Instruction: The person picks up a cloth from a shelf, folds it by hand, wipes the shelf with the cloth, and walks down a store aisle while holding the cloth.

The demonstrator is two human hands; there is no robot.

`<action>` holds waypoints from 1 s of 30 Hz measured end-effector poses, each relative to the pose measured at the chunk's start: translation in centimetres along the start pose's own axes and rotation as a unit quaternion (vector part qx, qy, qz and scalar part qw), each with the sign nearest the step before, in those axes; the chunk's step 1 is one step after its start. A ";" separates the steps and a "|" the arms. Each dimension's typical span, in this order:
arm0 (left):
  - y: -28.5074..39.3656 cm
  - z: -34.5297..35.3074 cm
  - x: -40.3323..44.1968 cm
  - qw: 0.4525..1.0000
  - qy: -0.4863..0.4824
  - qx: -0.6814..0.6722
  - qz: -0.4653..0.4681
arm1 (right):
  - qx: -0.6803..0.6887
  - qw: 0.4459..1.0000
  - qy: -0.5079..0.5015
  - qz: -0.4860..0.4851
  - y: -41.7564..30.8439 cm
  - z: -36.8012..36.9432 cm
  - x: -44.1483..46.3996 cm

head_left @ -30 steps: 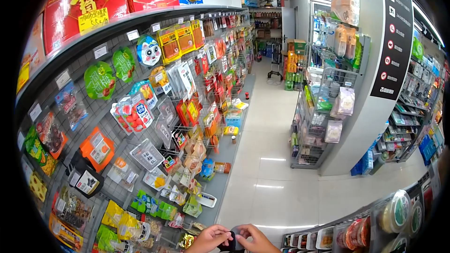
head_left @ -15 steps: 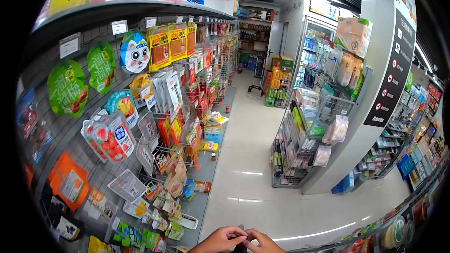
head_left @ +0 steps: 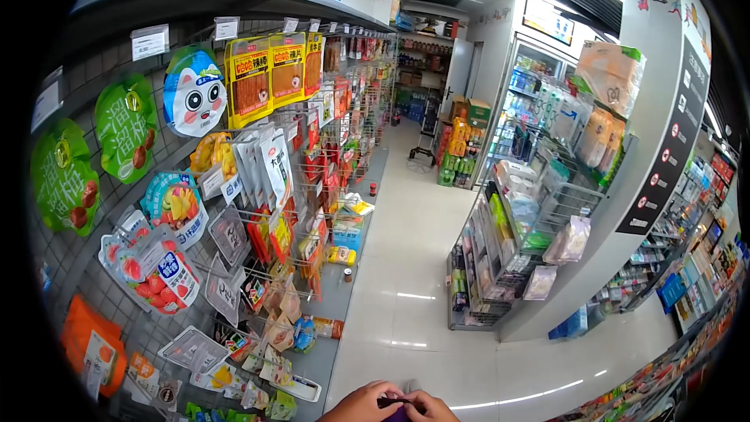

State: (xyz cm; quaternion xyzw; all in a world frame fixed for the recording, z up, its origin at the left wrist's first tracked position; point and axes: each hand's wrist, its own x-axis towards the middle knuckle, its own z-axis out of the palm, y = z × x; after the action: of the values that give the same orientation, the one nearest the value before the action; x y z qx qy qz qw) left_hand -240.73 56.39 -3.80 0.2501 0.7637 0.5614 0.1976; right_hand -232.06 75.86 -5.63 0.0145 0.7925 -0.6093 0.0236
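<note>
At the bottom edge of the head view, my left hand point(head_left: 364, 402) and my right hand point(head_left: 430, 405) are close together, fingers bent inward and pinched. A small dark strip point(head_left: 390, 402) shows between the fingertips; its kind is too small to tell. A bit of purple point(head_left: 399, 414) appears just below it, cut off by the frame. Nearest on the left are hanging packs on a wire rack, among them strawberry-print packs point(head_left: 160, 273) and a clear plastic tag holder point(head_left: 195, 348). Neither hand touches the rack.
A grey base shelf point(head_left: 332, 320) runs along the left rack, with a white tray point(head_left: 305, 388) on it. A wire display stand point(head_left: 500, 266) and a pillar point(head_left: 582, 266) are on the right. Between them a tiled floor point(head_left: 398, 266) leads to stacked drinks point(head_left: 461, 152) and back shelves.
The view has moved forward along the aisle, so the left rack's packs appear larger and further left. My hands stay together low in view; the dark strip and the purple show more plainly.
</note>
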 end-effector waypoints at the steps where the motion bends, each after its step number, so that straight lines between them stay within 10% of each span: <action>1: 0.3 -0.1 0.9 1.000 0.007 0.002 -0.004 | -0.021 1.000 -0.011 0.010 0.1 -0.6 1.0; 16: 6.3 2.4 18.3 0.985 0.139 0.061 -0.077 | 0.029 0.976 -0.186 -0.113 1.5 -17.2 20.0; 30: 7.0 2.4 31.3 0.986 0.041 0.095 -0.132 | 0.077 0.967 -0.230 -0.077 4.6 -26.1 29.9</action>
State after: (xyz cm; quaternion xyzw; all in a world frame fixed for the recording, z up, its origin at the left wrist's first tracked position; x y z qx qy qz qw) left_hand -263.18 78.83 1.49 0.1415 0.8475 0.4648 0.2137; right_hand -262.21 102.05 -5.01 -0.1856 0.7150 -0.6555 0.1569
